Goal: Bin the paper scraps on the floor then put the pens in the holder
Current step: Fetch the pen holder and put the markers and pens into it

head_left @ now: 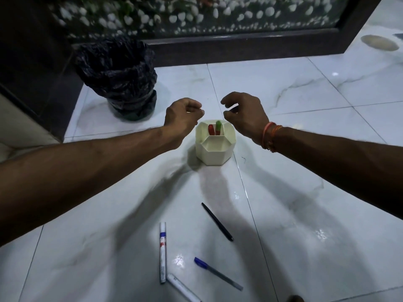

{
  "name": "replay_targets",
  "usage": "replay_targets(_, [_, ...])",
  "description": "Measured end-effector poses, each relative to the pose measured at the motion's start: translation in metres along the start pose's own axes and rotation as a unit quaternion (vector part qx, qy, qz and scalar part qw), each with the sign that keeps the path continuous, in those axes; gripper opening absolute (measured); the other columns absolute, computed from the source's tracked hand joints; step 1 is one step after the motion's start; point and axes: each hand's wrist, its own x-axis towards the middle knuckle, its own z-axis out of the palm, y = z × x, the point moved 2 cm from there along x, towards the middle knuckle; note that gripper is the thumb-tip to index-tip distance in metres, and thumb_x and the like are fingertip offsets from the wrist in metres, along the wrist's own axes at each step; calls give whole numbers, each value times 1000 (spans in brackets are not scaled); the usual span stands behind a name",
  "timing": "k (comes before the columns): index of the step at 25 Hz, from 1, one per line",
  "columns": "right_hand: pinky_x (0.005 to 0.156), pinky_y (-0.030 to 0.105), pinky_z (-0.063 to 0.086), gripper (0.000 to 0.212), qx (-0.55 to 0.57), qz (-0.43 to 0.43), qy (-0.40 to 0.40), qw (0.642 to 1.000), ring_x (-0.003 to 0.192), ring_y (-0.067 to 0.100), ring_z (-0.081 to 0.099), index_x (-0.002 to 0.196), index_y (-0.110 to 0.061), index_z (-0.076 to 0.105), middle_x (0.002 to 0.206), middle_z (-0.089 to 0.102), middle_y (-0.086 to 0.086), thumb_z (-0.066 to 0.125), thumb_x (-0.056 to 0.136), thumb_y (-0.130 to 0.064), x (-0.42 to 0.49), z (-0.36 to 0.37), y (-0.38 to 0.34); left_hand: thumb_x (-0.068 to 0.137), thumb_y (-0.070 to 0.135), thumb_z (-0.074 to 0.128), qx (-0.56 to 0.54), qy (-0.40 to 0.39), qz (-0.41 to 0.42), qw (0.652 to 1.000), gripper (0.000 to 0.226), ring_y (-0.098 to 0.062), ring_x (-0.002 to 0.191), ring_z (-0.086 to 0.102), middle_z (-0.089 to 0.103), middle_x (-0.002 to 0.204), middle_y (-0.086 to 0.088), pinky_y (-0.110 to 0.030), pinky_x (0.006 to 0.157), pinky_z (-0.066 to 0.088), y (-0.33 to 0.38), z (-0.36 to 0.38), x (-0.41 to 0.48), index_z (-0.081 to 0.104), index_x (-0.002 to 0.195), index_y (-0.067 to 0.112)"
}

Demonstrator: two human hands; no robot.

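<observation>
The person is holding both hands just above the holder (214, 153), which is standing on the floor (305, 192) in the middle of the scene. That placement is suggesting a drop into it or a pause between pens. The left hand (182, 116) is showing only its back. Its fingers (196, 104) are curling tightly inward with nothing sticking out, so one cannot tell whether they are pinching something small. The right hand (245, 113) is hanging with its fingers (229, 99) loosely hooked and a narrow gap to the thumb, holding nothing visible.

A red-capped pen (211, 129) and a green-capped pen (218, 127) are standing cap-up in the holder's far compartment, while the near compartment is showing only its pale inside. Four more are lying on the floor nearer the person: a black pen (217, 222), a white marker (163, 253), a blue-capped pen (218, 273), and a second white marker (182, 287) touching the first at its near end. Judging by this, the pen step is partly done.

The bin (122, 83), lined with a black bag, is sitting at the far left, well apart from the holder. Its inside is too dark to read, and no paper scraps are showing on the floor. The second marker is running off the near edge, and a dark shape (294, 298) there is cut off beyond naming.
</observation>
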Motion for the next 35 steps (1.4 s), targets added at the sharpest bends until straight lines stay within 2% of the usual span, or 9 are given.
replay_targets(5, [73,30,56,17,45,46,-66,996,75,17,67,84,-14,71,82,71,1,65,69,-14,-49,19,5,82,8,69,62,-51,-45,996,13,-16,80,66,71,90,-7,-36,78,61,-30,-14,-38,72,94,12])
replay_targets(7, [69,26,56,15,42,71,-140,987,69,15,66,82,-12,73,77,72,4,65,71,-6,-82,35,9,81,6,71,103,-101,-77,986,14,-18,79,66,73,94,-12,-37,77,60,-52,-18,-63,72,95,8])
replay_targets(10, [57,14,52,15,15,84,-283,955,66,15,69,84,-8,72,80,75,7,64,73,-2,-130,59,15,81,7,72,169,-205,-116,957,13,-15,76,67,74,91,-12,-28,67,59,-87,-23,-106,73,95,8])
replay_targets(15, [63,25,48,13,-121,62,-419,898,78,18,65,78,-19,67,83,72,0,77,71,-14,-178,86,37,75,18,78,349,-364,-28,863,15,-3,66,61,75,87,2,-7,58,43,-123,-17,-162,75,89,20])
replay_targets(18, [52,21,36,29,-175,63,-434,881,73,14,56,73,-23,57,74,61,-6,85,65,-26,-189,90,53,72,25,81,384,-426,28,819,17,-2,66,58,73,85,5,-9,57,40,-134,-4,-181,71,86,20])
replay_targets(21, [52,24,38,40,-207,70,-429,876,77,19,58,72,-25,54,78,61,-3,89,57,-35,-191,89,68,70,30,79,417,-477,91,768,22,-7,76,60,69,84,9,-20,61,45,-141,12,-193,68,87,22])
replay_targets(25, [55,25,43,30,-221,74,-430,872,79,21,63,66,-24,56,77,67,0,85,64,-32,-187,89,74,73,33,74,459,-518,164,703,27,-16,88,56,63,94,2,-29,68,43,-155,29,-205,66,94,18])
replay_targets(30, [67,33,51,20,-228,76,-415,878,84,26,66,69,-22,59,81,68,5,79,67,-24,-182,88,76,73,30,66,475,-498,198,698,14,-20,73,54,56,78,1,-32,61,46,-159,25,-199,62,78,17])
replay_targets(35, [68,38,55,17,-232,66,-380,893,83,29,64,72,-21,61,85,68,7,75,64,-26,-169,83,77,70,37,69,450,-420,168,770,20,-11,66,52,64,77,5,-25,53,35,-146,2,-169,62,76,19])
